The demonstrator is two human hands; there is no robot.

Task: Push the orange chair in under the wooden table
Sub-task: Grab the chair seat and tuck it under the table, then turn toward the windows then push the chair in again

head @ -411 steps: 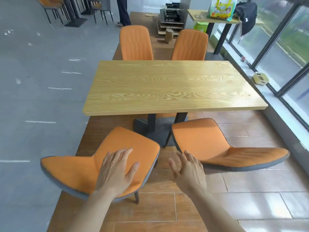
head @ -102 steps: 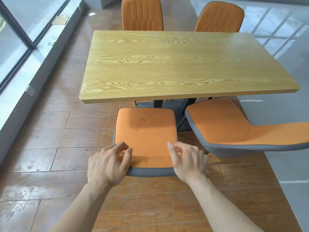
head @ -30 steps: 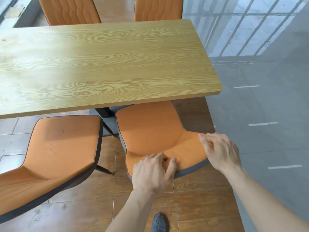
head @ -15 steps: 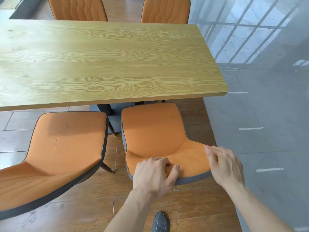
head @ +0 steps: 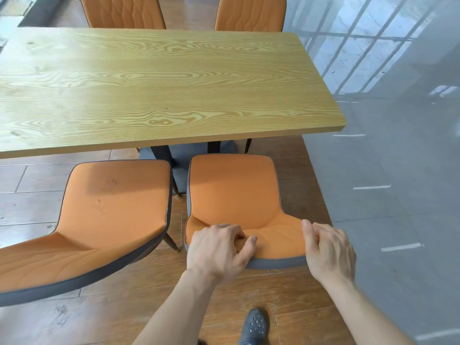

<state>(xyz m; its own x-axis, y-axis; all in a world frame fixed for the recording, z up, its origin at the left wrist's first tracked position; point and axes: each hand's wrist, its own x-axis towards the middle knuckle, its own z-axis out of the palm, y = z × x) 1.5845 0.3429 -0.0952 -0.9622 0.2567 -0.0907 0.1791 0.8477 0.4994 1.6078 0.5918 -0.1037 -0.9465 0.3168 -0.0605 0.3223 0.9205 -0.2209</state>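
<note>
The orange chair (head: 236, 192) we are handling stands on the wood-plank floor (head: 293, 300) in front of us, its seat just short of the near edge of the wooden tabletop (head: 161, 83) and not yet beneath it. Our left hand (head: 219, 250) curls over the top of its backrest, fingers closed on the orange padding and grey rim. Our right hand (head: 328, 250) grips the backrest's right corner in the same closed way. A second orange chair (head: 104, 210) stands just beside it on the left (its seat carries a few dark marks). Two more orange chair backs (head: 124, 11) rise beyond the tabletop's far edge. A grey perforated shoe (head: 254, 327) shows at the bottom, and grey floor (head: 398, 195) lies to the right.
</note>
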